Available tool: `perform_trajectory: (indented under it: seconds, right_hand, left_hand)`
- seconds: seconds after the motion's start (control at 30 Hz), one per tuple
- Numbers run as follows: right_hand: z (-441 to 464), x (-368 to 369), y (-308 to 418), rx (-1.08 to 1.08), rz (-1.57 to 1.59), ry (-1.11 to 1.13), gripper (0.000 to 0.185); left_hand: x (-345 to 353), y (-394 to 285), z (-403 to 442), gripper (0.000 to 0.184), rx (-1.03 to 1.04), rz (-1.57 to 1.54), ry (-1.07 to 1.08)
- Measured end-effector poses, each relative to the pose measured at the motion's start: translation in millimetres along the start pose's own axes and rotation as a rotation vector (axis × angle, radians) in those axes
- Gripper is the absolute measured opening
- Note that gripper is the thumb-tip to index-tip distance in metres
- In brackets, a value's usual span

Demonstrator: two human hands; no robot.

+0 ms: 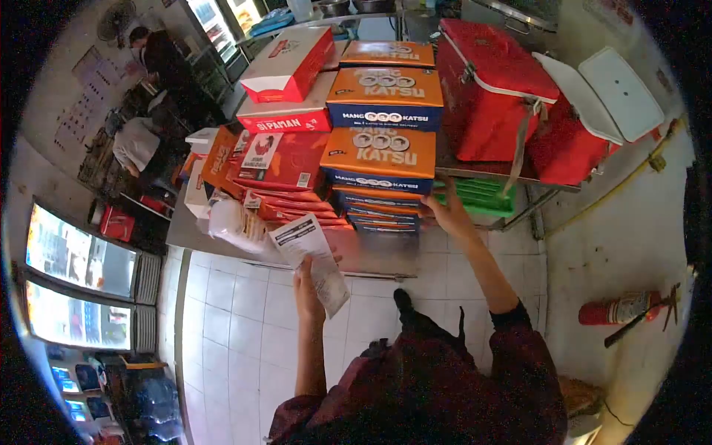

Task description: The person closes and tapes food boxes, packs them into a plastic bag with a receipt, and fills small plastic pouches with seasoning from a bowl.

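A long printed paper slip (310, 256) is pinched in my left hand (307, 285), held over the table's front edge. My right hand (448, 211) is at the right side of the stacked orange and blue boxes (380, 155), its fingers against the lower ones; whether it grips a box is unclear. Flat folded blue and orange boxes (382, 213) lie beneath that stack. To the left are red flat boxes (280, 159) and red and white boxes (288, 65). A plastic-wrapped white bundle (237, 225) sits near the paper's left side.
A large red cooler bag (493, 89) and an open-lidded red cooler (578, 137) stand at the right. Below them is a green crate (482, 197). A fire extinguisher (619, 310) is by the right wall. Two people work at the upper left, near lit display fridges (78, 248).
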State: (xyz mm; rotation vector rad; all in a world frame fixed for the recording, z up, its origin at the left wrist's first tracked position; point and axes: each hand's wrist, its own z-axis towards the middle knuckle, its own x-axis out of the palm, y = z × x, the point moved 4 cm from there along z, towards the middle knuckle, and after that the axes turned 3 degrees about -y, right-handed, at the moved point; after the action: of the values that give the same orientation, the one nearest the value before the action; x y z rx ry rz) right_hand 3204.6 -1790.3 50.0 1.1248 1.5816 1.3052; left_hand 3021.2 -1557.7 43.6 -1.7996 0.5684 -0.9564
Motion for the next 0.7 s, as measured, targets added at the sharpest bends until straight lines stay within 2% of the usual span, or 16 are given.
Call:
perform_trajectory:
  seconds: [0.17,0.23,0.37,0.43,0.57,0.63,0.67,0.7]
  right_hand:
    - [-1.5,-3.5,7.5,0.111,0.101,-0.049,0.065]
    - [2.5,-8.3,4.4,0.054,0.111,0.010,0.064]
    - [0.6,-3.6,9.1,0.083,0.166,0.008,0.062]
    - [1.0,-4.2,10.8,0.032,0.111,0.014,0.063]
    - [2.0,-11.7,-0.1,-0.029,0.063,0.068,0.067]
    - [-9.1,-13.1,-8.8,0.138,0.003,0.040,0.071]
    - [-10.7,-13.0,-17.6,0.134,0.004,0.040,0.071]
    - [-10.3,-10.2,-18.3,-0.124,-0.193,0.043,0.072]
  left_hand:
    - [12.0,5.0,13.0,0.047,-0.039,0.052,0.027]
    - [18.6,3.4,15.8,0.051,0.006,0.050,0.024]
    - [13.4,21.3,26.0,0.049,0.006,0.082,-0.065]
    - [14.4,25.1,27.0,0.046,0.002,0.003,-0.128]
    - [8.8,34.3,31.0,0.047,-0.004,-0.019,-0.125]
    - [16.0,27.0,25.0,0.048,-0.022,-0.048,-0.083]
    - [16.9,28.7,25.7,0.048,-0.019,-0.048,-0.082]
    - [15.6,31.4,27.2,0.048,0.011,-0.028,-0.120]
